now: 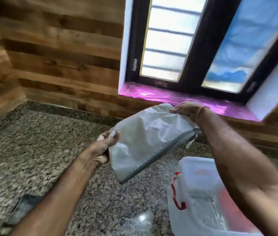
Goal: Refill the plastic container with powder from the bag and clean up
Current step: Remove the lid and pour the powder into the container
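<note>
A translucent white plastic bag [145, 138] with a zip edge hangs in the air above the counter, stretched between both hands. My left hand [103, 149] pinches its lower left corner. My right hand [186, 109] grips its upper right corner near the window sill. Whether powder is inside the bag I cannot tell. The clear plastic container [201, 198] with red clip latches stands on the counter at the lower right, partly hidden under my right forearm.
The speckled granite counter [49, 150] runs to a wood-panelled wall. A window with a pink-lined sill [169, 97] is behind the bag. A dark flat object [24, 206] lies near the front left, a clear crumpled piece [141, 218] at the bottom centre.
</note>
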